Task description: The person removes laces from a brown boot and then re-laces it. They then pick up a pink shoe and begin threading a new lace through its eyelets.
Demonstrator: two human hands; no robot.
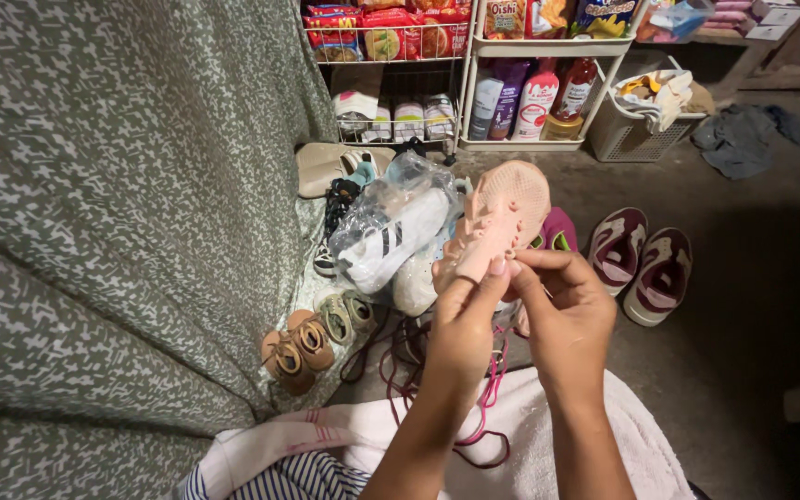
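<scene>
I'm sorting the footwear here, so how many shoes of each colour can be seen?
Peach shoe, held by left hand and right hand: 1
Maroon-and-white slip-ons: 2
Brown sandals: 2
Olive sandals: 2
White striped sneaker in clear bag: 1
Beige slipper: 1
Total: 9, leaving out partly hidden ones in the pile.

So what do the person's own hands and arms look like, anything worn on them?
Both forearms are bare, with no sleeves, gloves, watch or bracelets showing. The left hand and right hand show no visible rings. Fingernails look short and unpainted.
</scene>
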